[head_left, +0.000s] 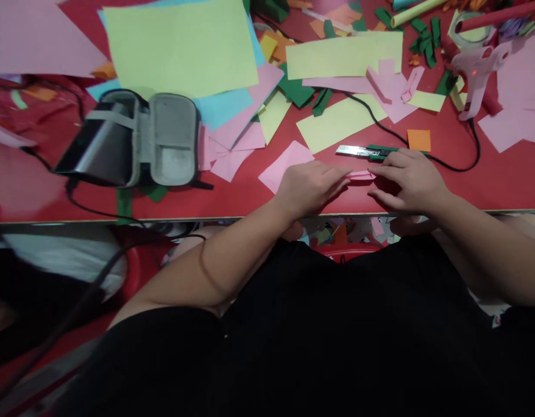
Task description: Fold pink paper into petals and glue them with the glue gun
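A narrow folded strip of pink paper [360, 175] lies at the front of the red table, between my two hands. My left hand [308, 184] has its fingers closed together on the strip's left end. At the right end, my right hand [408, 179] pinches the strip, its thumb lying a little apart below. Just beyond the fingers is a utility knife [358, 151] with its blade out and its green handle partly under my right hand. A square of pink paper [284, 168] rests beside my left hand, and a small orange square [419, 140] lies past the right one.
An open grey-lined case [174, 139] stands at left with a black cord. A pink glue gun [475, 75] with a glowing red light sits at right, its cord running behind the knife. Yellow sheets [180, 49] and green scraps [297, 87] cover the back.
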`<state>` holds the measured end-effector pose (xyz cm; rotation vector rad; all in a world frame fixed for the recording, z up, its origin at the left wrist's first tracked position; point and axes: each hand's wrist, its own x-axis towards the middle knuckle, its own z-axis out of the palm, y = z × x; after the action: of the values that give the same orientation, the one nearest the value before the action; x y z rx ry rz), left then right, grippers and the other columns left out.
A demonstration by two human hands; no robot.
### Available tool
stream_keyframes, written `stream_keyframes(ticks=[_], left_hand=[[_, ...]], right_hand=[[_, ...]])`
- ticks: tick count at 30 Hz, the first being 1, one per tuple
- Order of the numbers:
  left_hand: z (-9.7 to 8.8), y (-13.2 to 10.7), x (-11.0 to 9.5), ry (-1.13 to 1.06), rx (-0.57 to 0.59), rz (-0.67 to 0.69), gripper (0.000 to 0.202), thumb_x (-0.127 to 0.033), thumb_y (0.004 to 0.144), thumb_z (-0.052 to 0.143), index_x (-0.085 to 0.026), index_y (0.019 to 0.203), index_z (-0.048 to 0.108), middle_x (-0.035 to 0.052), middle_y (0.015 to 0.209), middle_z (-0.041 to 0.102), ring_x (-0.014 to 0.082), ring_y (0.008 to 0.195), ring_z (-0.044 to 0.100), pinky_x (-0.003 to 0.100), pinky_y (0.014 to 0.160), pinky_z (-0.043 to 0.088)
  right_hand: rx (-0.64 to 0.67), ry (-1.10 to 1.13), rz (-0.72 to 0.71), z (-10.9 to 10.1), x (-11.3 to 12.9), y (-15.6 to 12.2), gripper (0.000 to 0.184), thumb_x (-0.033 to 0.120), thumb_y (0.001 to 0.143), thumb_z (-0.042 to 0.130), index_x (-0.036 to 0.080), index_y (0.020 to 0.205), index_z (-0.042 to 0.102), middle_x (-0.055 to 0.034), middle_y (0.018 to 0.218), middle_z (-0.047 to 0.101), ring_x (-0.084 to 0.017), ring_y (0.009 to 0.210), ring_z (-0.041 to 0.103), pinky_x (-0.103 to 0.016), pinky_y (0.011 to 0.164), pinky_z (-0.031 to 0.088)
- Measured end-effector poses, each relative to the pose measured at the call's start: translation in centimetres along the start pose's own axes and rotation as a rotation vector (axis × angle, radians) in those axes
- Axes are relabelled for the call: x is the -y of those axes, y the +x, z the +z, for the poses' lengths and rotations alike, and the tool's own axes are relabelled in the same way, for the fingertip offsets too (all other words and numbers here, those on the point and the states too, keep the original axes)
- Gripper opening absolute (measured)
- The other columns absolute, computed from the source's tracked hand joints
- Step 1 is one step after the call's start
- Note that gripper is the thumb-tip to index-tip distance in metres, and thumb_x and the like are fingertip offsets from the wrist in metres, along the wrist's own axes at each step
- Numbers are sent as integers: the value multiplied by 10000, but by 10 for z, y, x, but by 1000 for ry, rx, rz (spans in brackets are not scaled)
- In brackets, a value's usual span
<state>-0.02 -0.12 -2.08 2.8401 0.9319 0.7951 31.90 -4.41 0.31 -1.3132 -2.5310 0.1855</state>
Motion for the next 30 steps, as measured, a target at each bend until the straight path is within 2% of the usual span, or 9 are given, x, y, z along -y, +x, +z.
stream_keyframes(ticks=[4,8,12,17,21,25,30], left_hand=[[0,2,0,-17,-9,40,333,-435,1297,627,-270,1223,906,31,1063,954,211,904,858,369,732,549],[0,5,3,-115,16,57,301,-411,1281,660,-272,1218,919,52,1206,963,219,1004,869,385,833,618],[1,6,5,-134,27,99,303,-394,1271,670,-265,1174,927,66,1199,952,228,1013,857,395,836,630],[-1,5,6,-147,28,110,322,-404,1280,644,-271,1197,924,48,1194,966,220,993,874,391,835,636],[-2,3,5,-159,55,35,337,-441,1275,631,-278,1276,927,57,1153,967,232,1013,886,394,856,640],[-5,3,2,-192,63,-64,313,-415,1242,658,-250,1255,923,73,1056,951,258,987,880,405,848,631],[-7,7,-1,-323,109,-92,256,-361,1192,698,-255,1099,910,59,1205,969,281,1102,888,460,1003,662]], right_hand=[[-21,60,10,1,1,-1,423,501,1170,704,239,1405,939,-165,1209,880,-381,1108,769,-565,1002,626],[-101,81,8,4,5,-3,377,476,1203,676,244,1269,965,-152,1161,890,-349,1059,785,-543,956,657],[-113,101,-33,4,7,-2,334,438,1212,692,269,1114,963,-122,1152,920,-323,1042,814,-515,925,674],[-108,77,-123,3,7,4,283,330,1210,679,255,1144,943,-112,1159,949,-313,1052,837,-509,957,678],[-106,-29,-162,4,4,6,289,284,1209,651,242,1167,934,-105,1079,944,-299,999,821,-478,926,645],[-99,-78,-96,5,10,5,299,236,1170,633,247,1137,929,-104,1061,935,-291,978,798,-463,900,594],[-85,-71,30,7,23,6,221,259,1114,696,254,1065,911,-111,1089,932,-310,987,772,-474,875,547]])
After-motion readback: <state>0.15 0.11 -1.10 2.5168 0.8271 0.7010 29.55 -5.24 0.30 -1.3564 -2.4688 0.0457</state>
